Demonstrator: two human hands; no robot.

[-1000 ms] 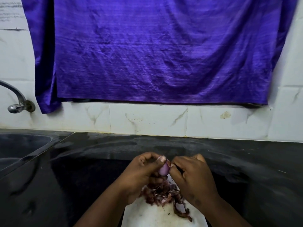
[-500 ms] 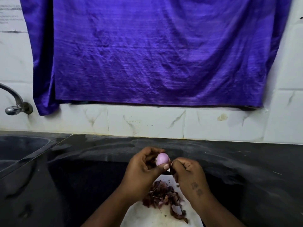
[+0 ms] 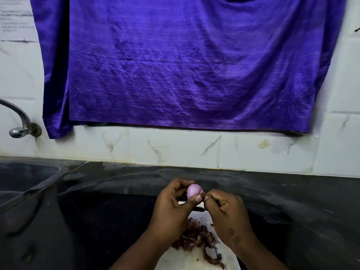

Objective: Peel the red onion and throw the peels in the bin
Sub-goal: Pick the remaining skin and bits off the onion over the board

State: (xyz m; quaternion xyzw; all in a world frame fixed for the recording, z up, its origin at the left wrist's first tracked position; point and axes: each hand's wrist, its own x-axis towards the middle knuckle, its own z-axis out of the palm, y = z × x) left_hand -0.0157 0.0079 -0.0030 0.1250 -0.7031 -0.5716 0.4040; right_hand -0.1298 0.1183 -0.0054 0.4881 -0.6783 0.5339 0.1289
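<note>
A small red onion (image 3: 192, 190), its pale purple flesh bare on top, sits between the thumb and fingers of my left hand (image 3: 172, 211). My right hand (image 3: 226, 213) is right beside it, fingertips pinched on a thin bit of peel at the onion's right end. Below both hands, a heap of dark red peels (image 3: 196, 236) lies on a white board (image 3: 187, 262) on the counter. No bin is in view.
The black counter (image 3: 97, 221) runs along a white tiled wall (image 3: 175, 147). A dark sink (image 3: 23, 178) and a metal tap (image 3: 19, 121) are at the left. A purple cloth (image 3: 185, 65) hangs on the wall above.
My left hand has turned the onion so more bare flesh shows on top. Both hands have risen a little above the peel heap. The right hand's fingertips stay pinched at the onion's end.
</note>
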